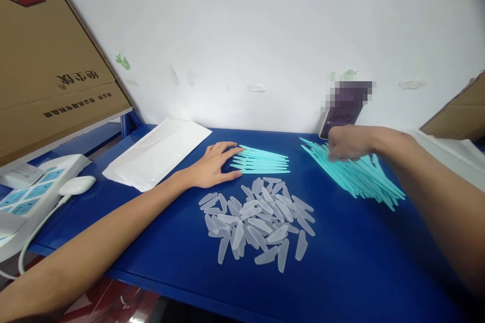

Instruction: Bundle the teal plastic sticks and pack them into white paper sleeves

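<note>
My left hand (215,165) lies on the blue table with its fingers spread. Its thumb and fingertips touch the left ends of a neat row of slim turquoise plastic sticks (263,164), laid side by side. Over on the right, my right hand (346,144) is closed, knuckles up, above a loose heap of the same turquoise sticks (356,176). Its fingertips are hidden, so what they grip cannot be seen. Between my arms, in front of the row, is a scattered pile of translucent, flat, blade-shaped plastic covers (261,217).
A white plastic bag (159,151) lies at the back left. Beside my left arm are a power strip (45,186) and a white plug with a cable (77,185). A phone (339,116) leans on the wall. Cardboard boxes (56,50) stand at both sides.
</note>
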Tool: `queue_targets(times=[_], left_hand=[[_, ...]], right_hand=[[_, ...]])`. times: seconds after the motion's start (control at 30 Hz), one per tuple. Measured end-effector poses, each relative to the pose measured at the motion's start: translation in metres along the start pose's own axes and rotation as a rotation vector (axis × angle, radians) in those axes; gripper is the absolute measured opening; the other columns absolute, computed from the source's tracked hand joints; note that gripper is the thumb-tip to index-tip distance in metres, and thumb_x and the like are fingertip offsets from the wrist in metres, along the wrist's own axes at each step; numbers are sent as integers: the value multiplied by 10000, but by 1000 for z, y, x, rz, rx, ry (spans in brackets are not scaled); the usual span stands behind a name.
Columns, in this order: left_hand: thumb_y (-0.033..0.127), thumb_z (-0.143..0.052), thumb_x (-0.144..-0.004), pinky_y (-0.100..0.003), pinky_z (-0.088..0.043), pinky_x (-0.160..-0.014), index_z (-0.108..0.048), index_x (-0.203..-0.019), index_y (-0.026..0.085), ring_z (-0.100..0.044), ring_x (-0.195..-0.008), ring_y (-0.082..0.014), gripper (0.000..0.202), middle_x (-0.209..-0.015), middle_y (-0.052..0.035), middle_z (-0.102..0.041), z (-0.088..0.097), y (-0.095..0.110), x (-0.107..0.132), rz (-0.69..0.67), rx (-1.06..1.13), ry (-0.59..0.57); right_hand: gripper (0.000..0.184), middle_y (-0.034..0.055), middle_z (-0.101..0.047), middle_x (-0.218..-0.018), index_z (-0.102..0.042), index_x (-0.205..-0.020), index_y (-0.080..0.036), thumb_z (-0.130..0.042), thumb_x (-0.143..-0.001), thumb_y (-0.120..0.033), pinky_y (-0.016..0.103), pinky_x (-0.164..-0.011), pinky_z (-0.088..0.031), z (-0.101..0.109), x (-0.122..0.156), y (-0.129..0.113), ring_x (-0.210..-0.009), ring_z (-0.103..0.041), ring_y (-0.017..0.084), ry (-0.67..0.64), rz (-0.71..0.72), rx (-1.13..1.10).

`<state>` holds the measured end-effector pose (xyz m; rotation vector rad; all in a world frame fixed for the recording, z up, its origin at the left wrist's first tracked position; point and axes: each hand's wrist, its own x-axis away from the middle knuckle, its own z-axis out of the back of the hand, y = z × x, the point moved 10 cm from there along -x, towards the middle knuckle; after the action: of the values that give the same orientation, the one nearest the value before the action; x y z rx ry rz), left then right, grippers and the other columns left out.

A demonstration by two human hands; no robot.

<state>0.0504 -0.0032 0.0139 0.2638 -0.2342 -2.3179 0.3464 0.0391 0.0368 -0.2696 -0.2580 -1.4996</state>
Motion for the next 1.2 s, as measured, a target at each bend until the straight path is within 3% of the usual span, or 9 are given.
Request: queue_targets(times=[0.1, 0.23, 0.37, 0.47, 0.57, 0.7, 0.87, 1.0, 1.2], left_hand=[[641, -462, -930, -584, -249, -1151, -378, -1504, 285, -301, -1434, -369, 681, -1565, -138, -348, 1, 1, 0, -4, 7, 4], [637, -483, -923, -604, -258, -1144, -376, -1511, 271, -305, -1431, -385, 701, -1556, -159, -357, 3, 3, 1, -7, 21, 13], [641, -496, -917, -627, -249, -1142, -302, -1547, 283, -274, -1448, -390, 750, -1581, -166, -307, 4, 1, 2, 3, 46, 33], [625, -500, -922, -629, -244, -1144, -273, -1557, 279, -268, -1451, -383, 758, -1584, -172, -294, 5, 1, 2, 7, 54, 51], [594, -521, -920, -603, -260, -1146, -324, -1530, 270, -298, -1434, -367, 718, -1555, -165, -340, 11, 4, 3, -17, 46, 99], [498, -506, -950, -519, -326, -1122, -456, -1430, 254, -410, -1344, -311, 541, -1451, -131, -461, 23, 12, 7, -72, 39, 209], [382, -464, -975, -413, -431, -960, -629, -1187, 183, -540, -1063, -240, 334, -1167, -114, -581, 32, 13, 10, -88, 30, 309], [373, -508, -951, -393, -405, -885, -701, -987, 192, -550, -937, -216, 267, -974, -71, -605, 29, 18, 10, -127, -2, 268], [425, -568, -932, -391, -366, -900, -740, -962, 214, -558, -911, -204, 273, -919, -53, -617, 19, 25, 8, -191, 3, 157]], right_hand=[[209, 96, -637, -646, -615, -580, -137, -635, -779, -196, 320, -536, -403, -11, 3, 3, -539, -569, 168, -170, -13, 45], [171, 108, -672, -726, -670, -666, -168, -668, -776, -299, 345, -581, -424, 11, -1, -13, -633, -620, 216, 103, 18, 83], [209, 136, -711, -833, -750, -821, -201, -627, -824, -370, 372, -620, -446, 26, 2, -62, -762, -666, 284, 449, 78, 45], [236, 141, -727, -869, -769, -870, -206, -592, -853, -362, 360, -638, -456, 15, -4, -105, -809, -679, 288, 486, 197, 10], [257, 133, -737, -923, -769, -913, -210, -568, -872, -364, 350, -651, -449, 6, -11, -127, -840, -680, 281, 482, 259, -27], [329, 88, -732, -847, -761, -911, -215, -522, -907, -441, 313, -615, -402, 6, -11, -131, -770, -653, 233, 486, 300, -159], [427, 43, -656, -675, -695, -726, -190, -454, -952, -461, 299, -615, -367, 17, 4, -132, -648, -566, 173, 547, 420, -330], [424, 37, -651, -738, -690, -754, -199, -517, -920, -549, 294, -624, -369, 23, 19, -126, -669, -551, 170, 669, 420, -404], [276, 9, -597, -697, -710, -825, -229, -621, -863, -487, 286, -609, -350, 12, 44, -121, -636, -534, 157, 744, 444, -386]])
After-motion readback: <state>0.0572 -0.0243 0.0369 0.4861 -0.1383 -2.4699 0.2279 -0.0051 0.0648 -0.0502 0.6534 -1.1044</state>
